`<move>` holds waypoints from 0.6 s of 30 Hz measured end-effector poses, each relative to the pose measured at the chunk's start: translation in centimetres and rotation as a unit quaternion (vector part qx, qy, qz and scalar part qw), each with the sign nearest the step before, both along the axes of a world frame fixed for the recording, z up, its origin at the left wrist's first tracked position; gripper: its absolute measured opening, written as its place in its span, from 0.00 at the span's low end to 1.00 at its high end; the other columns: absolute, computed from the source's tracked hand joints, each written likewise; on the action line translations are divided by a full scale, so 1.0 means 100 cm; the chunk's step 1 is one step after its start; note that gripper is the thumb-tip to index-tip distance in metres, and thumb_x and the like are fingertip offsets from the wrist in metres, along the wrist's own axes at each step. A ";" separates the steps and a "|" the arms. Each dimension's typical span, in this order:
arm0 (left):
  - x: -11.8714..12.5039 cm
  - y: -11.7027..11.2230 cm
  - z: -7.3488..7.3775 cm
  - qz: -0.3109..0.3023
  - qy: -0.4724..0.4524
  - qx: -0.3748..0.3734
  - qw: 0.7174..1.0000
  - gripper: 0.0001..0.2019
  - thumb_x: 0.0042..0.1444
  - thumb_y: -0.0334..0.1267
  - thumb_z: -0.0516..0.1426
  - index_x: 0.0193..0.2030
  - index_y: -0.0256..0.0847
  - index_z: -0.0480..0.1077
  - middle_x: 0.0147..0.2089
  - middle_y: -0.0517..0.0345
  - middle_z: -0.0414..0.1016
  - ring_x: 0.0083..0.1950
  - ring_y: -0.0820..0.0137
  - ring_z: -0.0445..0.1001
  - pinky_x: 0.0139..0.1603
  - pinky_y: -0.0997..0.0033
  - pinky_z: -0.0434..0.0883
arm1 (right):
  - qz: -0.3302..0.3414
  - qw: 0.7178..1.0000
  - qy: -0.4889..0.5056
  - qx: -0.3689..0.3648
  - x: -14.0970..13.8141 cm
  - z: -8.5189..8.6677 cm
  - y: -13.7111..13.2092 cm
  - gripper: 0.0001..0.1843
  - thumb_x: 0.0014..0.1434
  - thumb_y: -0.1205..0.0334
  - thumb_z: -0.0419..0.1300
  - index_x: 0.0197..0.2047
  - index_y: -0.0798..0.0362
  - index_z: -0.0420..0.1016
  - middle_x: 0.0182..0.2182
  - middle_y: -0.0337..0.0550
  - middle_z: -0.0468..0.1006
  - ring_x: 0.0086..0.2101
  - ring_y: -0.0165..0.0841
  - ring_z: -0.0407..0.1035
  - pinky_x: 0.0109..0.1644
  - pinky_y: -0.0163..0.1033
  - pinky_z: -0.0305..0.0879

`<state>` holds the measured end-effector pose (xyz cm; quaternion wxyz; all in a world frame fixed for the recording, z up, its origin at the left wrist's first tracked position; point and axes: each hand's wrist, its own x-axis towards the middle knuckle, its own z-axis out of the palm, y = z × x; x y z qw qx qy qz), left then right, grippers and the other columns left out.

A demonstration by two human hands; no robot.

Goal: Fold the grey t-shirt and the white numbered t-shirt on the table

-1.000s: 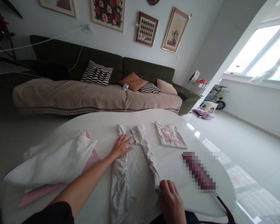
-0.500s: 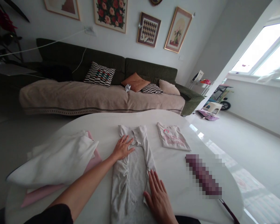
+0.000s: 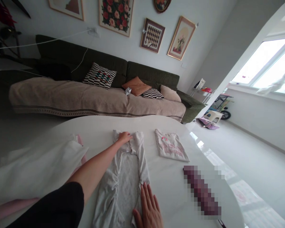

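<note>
Grey garment (image 3: 123,177) lay mid-tabletop (image 3: 104,126); left hand (image 3: 124,137) pinched its far end, right hand (image 3: 148,210) flat, fingers released; edges needed aligning.

White table (image 3: 104,126) bears grey garment (image 3: 123,177), folded shirt (image 3: 171,147) (pink print), white cloth (image 3: 38,171).

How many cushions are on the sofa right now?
4: a black-and-white patterned cushion at the left, an orange cushion in the middle, a small checkered cushion before it, and a beige cushion at the right. Others may be hidden.
</note>
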<state>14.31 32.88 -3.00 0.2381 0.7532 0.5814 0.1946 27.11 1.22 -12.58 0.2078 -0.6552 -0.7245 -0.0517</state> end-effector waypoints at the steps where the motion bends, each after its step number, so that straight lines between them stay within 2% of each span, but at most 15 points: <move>1: -0.001 0.003 0.002 -0.009 -0.004 -0.006 1.000 0.15 0.60 0.42 0.55 0.51 0.38 0.67 0.52 0.52 0.70 0.47 0.63 0.72 0.46 0.56 0.72 | -0.006 1.000 0.006 0.003 -0.001 -0.001 0.000 0.43 0.60 0.53 0.53 0.67 0.43 0.26 0.64 0.40 0.54 0.61 0.43 0.54 0.56 0.50 0.66; 6: 0.001 0.007 0.011 -0.038 -0.022 -0.012 0.999 0.15 0.60 0.42 0.55 0.51 0.38 0.67 0.52 0.52 0.71 0.47 0.64 0.72 0.46 0.57 0.72 | 0.034 0.999 -0.007 -0.019 0.005 0.005 0.000 0.43 0.61 0.52 0.52 0.68 0.46 0.26 0.64 0.45 0.52 0.60 0.45 0.55 0.54 0.50 0.67; 12: -0.003 0.003 0.007 0.011 0.017 -0.032 0.999 0.15 0.60 0.41 0.55 0.52 0.38 0.66 0.50 0.52 0.71 0.45 0.66 0.73 0.43 0.59 0.74 | 0.044 0.997 -0.038 -0.043 0.005 0.011 0.000 0.44 0.62 0.50 0.50 0.68 0.51 0.22 0.64 0.50 0.51 0.60 0.46 0.54 0.54 0.52 0.68; 15: -0.007 -0.005 0.009 0.024 0.055 0.008 0.998 0.16 0.60 0.41 0.56 0.53 0.39 0.66 0.53 0.51 0.69 0.49 0.63 0.72 0.47 0.55 0.72 | 0.026 0.999 -0.024 -0.031 0.002 0.010 -0.001 0.43 0.61 0.51 0.51 0.68 0.49 0.24 0.64 0.48 0.51 0.61 0.45 0.54 0.55 0.52 0.67; 18: 0.002 -0.018 0.008 -0.013 0.071 0.084 0.994 0.17 0.60 0.41 0.55 0.56 0.41 0.64 0.59 0.49 0.64 0.56 0.59 0.67 0.55 0.48 0.66 | 0.026 0.999 -0.011 -0.019 0.003 0.008 -0.002 0.43 0.61 0.51 0.51 0.68 0.47 0.26 0.64 0.46 0.52 0.60 0.45 0.55 0.55 0.51 0.67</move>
